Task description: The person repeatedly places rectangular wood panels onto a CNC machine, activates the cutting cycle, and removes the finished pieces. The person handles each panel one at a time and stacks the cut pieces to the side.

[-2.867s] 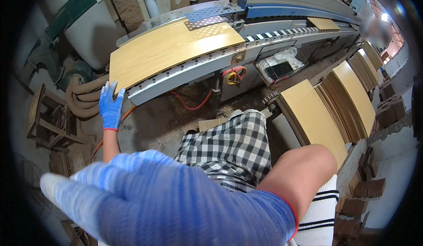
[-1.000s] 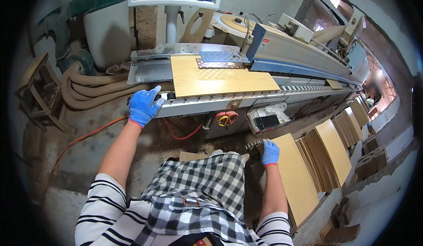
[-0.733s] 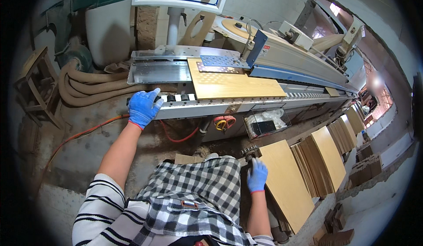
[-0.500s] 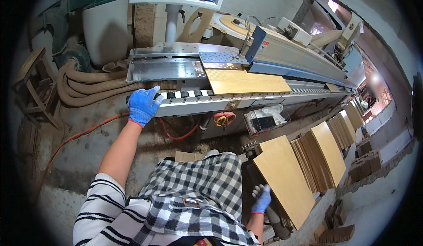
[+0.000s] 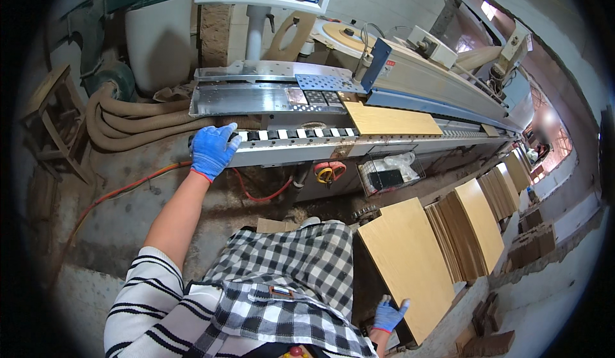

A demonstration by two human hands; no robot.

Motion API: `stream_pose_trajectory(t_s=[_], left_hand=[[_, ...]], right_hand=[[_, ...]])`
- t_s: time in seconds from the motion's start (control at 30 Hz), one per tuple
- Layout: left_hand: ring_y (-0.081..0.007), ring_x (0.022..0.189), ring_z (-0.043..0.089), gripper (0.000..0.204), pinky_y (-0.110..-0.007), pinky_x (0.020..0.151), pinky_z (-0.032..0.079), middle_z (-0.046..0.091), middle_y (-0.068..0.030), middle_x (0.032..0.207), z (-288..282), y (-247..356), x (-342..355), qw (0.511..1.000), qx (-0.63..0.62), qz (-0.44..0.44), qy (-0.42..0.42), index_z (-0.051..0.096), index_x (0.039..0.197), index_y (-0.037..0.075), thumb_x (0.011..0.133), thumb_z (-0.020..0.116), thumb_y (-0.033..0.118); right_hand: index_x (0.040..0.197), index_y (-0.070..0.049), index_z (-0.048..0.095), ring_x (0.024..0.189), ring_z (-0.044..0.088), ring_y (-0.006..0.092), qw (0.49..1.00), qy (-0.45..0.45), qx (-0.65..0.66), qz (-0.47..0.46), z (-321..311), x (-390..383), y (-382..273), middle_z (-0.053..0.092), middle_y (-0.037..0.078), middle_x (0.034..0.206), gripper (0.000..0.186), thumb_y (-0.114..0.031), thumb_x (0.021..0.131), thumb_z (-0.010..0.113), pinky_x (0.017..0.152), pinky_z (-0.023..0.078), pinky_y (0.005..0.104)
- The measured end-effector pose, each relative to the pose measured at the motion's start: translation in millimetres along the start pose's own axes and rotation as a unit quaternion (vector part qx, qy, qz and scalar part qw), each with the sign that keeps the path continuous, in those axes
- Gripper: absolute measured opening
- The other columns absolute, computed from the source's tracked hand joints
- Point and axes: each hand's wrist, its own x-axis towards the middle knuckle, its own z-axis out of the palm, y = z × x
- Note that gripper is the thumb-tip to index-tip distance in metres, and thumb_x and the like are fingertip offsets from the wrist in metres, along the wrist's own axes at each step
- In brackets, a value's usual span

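I have the left hand [image 5: 214, 151] over the left end of the feed track [image 5: 295, 133], fingers bent; whether it grips, I cannot tell. Rightward comes a bare stretch of track, then a yellow panel [image 5: 394, 119] lying flat alongside the machine [image 5: 435, 79]. My right hand [image 5: 389, 314] is at the left edge of the near panel [image 5: 410, 265], fingers parted; I cannot tell if they close on it. I judge the step as feeding one panel while reaching for another; lifting it would call for a firm hold on its edges. The bare track gives room. The wire basket [image 5: 394, 187] juts out and could catch a swinging corner. The near panel's left edge is exposed; its right side lies close to the neighbouring stack [image 5: 479, 226].
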Motion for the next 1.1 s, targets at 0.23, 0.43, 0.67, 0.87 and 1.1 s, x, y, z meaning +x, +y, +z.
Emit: stream_pose_trajectory(t_s=[0.23, 0.43, 0.67, 0.87, 1.1], left_hand=[[-0.0283, 0.081, 0.06, 0.036, -0.041, 0.08, 0.046, 0.067, -0.0097, 0.094, -10.8, 0.7, 2.4, 0.998, -0.029, 0.015, -0.045, 0.062, 0.111, 0.009, 0.083, 0.063, 0.032], [-0.029, 0.118, 0.051, 0.059, -0.044, 0.106, 0.033, 0.057, -0.013, 0.125, -25.5, 3.3, -9.1, 0.994, -0.077, 0.023, -0.076, 0.05, 0.133, 0.01, 0.085, 0.063, 0.042], [-0.0343, 0.139, 0.028, 0.081, -0.048, 0.116, 0.018, 0.037, -0.0147, 0.146, -86.0, 65.6, -30.0, 0.966, -0.164, 0.11, -0.165, 0.045, 0.138, 0.015, 0.078, 0.058, 0.068], [-0.037, 0.128, 0.041, 0.067, -0.048, 0.111, 0.026, 0.049, -0.0159, 0.134, -103.7, 35.1, -59.6, 0.987, -0.031, 0.085, -0.13, 0.056, 0.126, 0.01, 0.077, 0.064, 0.056], [-0.037, 0.128, 0.043, 0.053, -0.045, 0.107, 0.034, 0.052, -0.0177, 0.131, -88.0, -25.0, -73.1, 0.997, -0.011, -0.022, -0.072, 0.057, 0.123, 0.006, 0.079, 0.07, 0.033]], right_hand=[[0.105, -0.005, 0.062, 0.074, 0.062, 0.0211, 0.985, -0.064, -0.119, -0.111, 8.3, -20.4, -6.4, 0.068, 0.01, 0.095, 0.032, -0.025, 0.082, 0.071, 0.07, 0.054, 0.0353], [0.105, -0.006, 0.057, 0.06, 0.054, 0.0144, 0.969, -0.183, -0.159, -0.053, 72.5, -40.3, 19.5, 0.064, 0.004, 0.078, 0.03, -0.028, 0.087, 0.064, 0.064, 0.048, 0.0334], [0.112, -0.007, 0.057, 0.074, 0.061, 0.0168, 0.926, -0.296, -0.227, 0.063, 194.4, -39.8, 116.5, 0.064, 0.005, 0.098, 0.029, -0.019, 0.086, 0.062, 0.071, 0.054, 0.0352], [0.105, -0.005, 0.061, 0.078, 0.062, 0.0159, 0.854, -0.397, -0.282, 0.182, 287.6, -47.0, 211.7, 0.065, 0.005, 0.092, 0.021, -0.017, 0.088, 0.063, 0.073, 0.052, 0.0331], [0.123, -0.006, 0.051, 0.103, 0.061, 0.0295, 0.804, -0.455, -0.236, 0.301, 331.7, -33.4, 294.0, 0.059, 0.011, 0.119, 0.038, -0.022, 0.091, 0.063, 0.097, 0.047, 0.0463]])
